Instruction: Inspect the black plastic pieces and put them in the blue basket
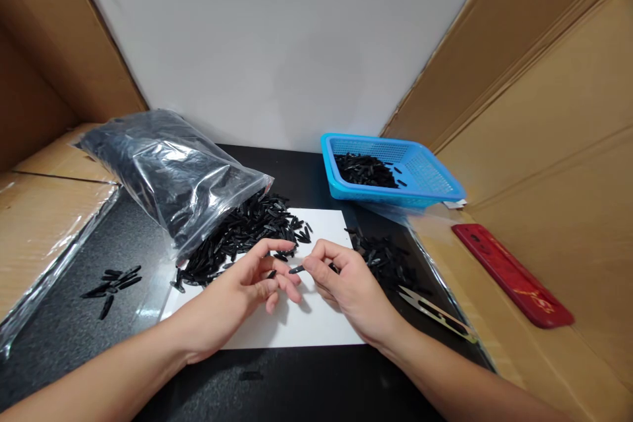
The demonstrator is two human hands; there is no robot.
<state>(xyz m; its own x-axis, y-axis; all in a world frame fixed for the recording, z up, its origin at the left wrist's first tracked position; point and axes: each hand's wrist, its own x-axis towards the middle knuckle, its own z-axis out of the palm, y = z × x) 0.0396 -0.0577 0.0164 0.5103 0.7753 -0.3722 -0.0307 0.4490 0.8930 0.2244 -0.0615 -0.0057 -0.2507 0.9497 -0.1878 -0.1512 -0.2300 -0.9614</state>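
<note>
The right hand (341, 270) has a pinching grip on one end of a slender black strip (297, 270), mid-frame above the white sheet (306, 330). The left hand (252, 277) curls loosely; whether it grips anything, I cannot tell. So slight a pinch could let the strip slip into the heap (242, 231) behind. The thread snips (425, 303), lower right, could nick a straying forearm.

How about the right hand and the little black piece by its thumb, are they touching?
Touching. The head view shows the right hand pinching the little black piece, one end poking out toward the left hand.
</note>
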